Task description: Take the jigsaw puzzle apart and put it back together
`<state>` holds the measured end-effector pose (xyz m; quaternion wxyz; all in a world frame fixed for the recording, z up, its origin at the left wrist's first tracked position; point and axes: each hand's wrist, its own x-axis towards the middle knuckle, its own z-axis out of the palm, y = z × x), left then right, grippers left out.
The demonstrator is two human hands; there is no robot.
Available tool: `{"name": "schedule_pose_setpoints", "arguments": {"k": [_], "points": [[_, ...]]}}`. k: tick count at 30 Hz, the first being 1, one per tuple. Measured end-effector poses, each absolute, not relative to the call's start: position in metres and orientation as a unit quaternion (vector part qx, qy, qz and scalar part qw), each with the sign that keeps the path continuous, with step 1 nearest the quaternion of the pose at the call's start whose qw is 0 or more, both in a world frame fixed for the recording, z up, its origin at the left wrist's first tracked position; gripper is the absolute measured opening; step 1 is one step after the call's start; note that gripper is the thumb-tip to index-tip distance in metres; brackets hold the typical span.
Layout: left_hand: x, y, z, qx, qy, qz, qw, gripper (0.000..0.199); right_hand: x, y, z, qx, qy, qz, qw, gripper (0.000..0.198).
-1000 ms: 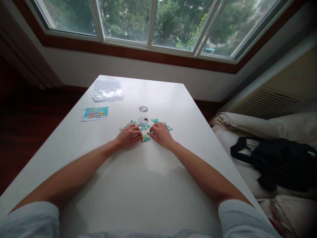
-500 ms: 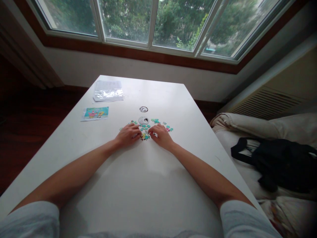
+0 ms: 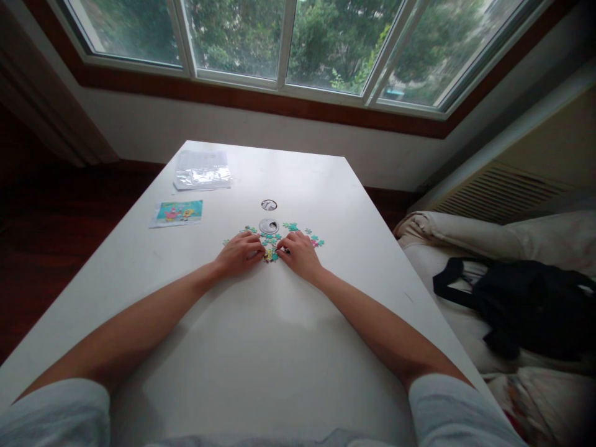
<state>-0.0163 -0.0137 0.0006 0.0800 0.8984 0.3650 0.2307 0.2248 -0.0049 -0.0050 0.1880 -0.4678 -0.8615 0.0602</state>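
Observation:
Small jigsaw puzzle pieces (image 3: pixel 270 236), mostly teal, lie loose between and beyond my hands. A joined-looking patch of yellow and teal pieces (image 3: pixel 270 255) sits between my fingertips. My left hand (image 3: pixel 238 251) is closed at the patch's left edge, its fingers curled in and pressed on the pieces. At the right edge my right hand (image 3: pixel 302 253) bends thumb and forefinger into a pinch on a piece; the piece itself is mostly hidden. More teal pieces (image 3: pixel 290 226) and a few pink ones (image 3: pixel 315 243) are scattered just past my right hand.
Two round black-and-white printed spots (image 3: pixel 269 226) are on the white table (image 3: pixel 261 347) behind the pieces. To the left lies a cartoon picture sheet (image 3: pixel 179 213), with a clear plastic bag (image 3: pixel 203 170) above it. A black bag (image 3: pixel 535 304) rests on the seat at right.
My right thumb and forefinger have drawn slightly closer together, at the right edge of the patch. My left hand stays in place. The whole view has shifted very slightly.

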Motion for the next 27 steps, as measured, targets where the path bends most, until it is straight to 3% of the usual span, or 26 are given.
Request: {"name": "schedule_pose_setpoints", "arguments": {"k": [8,17,27], "points": [[-0.017,-0.014,0.0,0.899,0.362,0.235,0.078,0.018,0.226,-0.005,-0.008,-0.454,-0.868,0.058,0.193,0.021],[-0.014,-0.018,0.008,0.915,0.315,0.219,0.121,0.023,0.232,0.006,-0.007,-0.467,-0.861,0.073,0.19,0.015],[-0.012,-0.021,0.008,0.927,0.298,0.215,0.072,0.024,0.233,0.006,0.001,-0.476,-0.86,0.064,0.171,0.012]]}}
